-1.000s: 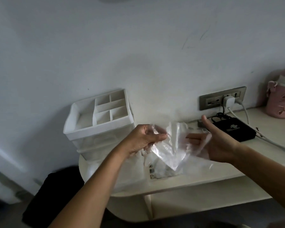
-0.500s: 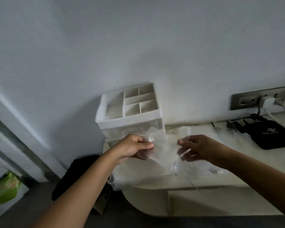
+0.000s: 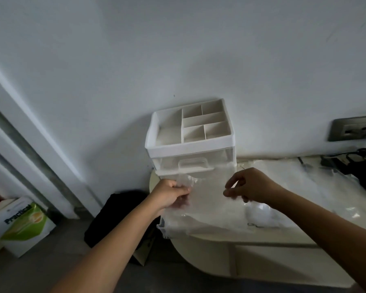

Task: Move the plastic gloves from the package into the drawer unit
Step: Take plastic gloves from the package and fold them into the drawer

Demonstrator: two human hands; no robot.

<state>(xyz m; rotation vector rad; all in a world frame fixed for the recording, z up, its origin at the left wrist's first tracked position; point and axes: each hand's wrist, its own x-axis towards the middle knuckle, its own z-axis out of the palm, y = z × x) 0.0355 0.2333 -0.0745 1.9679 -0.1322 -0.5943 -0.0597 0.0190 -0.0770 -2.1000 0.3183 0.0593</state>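
A clear plastic glove (image 3: 207,193) is stretched flat between my hands, just in front of the white drawer unit (image 3: 190,144). My left hand (image 3: 169,194) pinches its left edge; my right hand (image 3: 248,186) pinches its right edge with fingers curled. Under the glove a clear lower drawer (image 3: 199,220) stands pulled out over the shelf's front edge. The upper drawer with its handle (image 3: 193,163) is shut. The crumpled clear package (image 3: 309,191) lies on the shelf to the right.
The cream shelf (image 3: 262,242) runs along a white wall. At far right sit a wall socket (image 3: 353,129) and black cables (image 3: 359,163). A dark bag (image 3: 118,216) and a green-and-white box (image 3: 23,225) lie on the floor, left.
The view has swung left and nearer the drawer unit. Both hands carried the glove left and spread it wider over the pulled-out lower drawer.
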